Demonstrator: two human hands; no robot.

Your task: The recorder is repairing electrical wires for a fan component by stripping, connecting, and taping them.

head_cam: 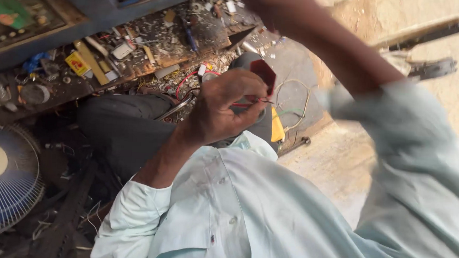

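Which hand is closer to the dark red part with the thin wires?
Left. The left hand pinches the thin wires beside the dark red part. The right hand is raised above it, blurred, at the top edge.

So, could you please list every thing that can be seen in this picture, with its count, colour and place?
thin wire: one, red, pinched in the left hand's fingers
dark red part: one, just behind the left hand
fan grille: one, blue-white, lower left edge
workbench: one, dark wood, upper left, littered with small parts
yellow box: one, on the workbench
wire loop: one, pale, on the ground at centre right
sandy ground: right of centre
left hand: one, centre, closed on the thin wire
right arm: one, raised at top; its hand is out of view
shirt sleeves: two, pale blue
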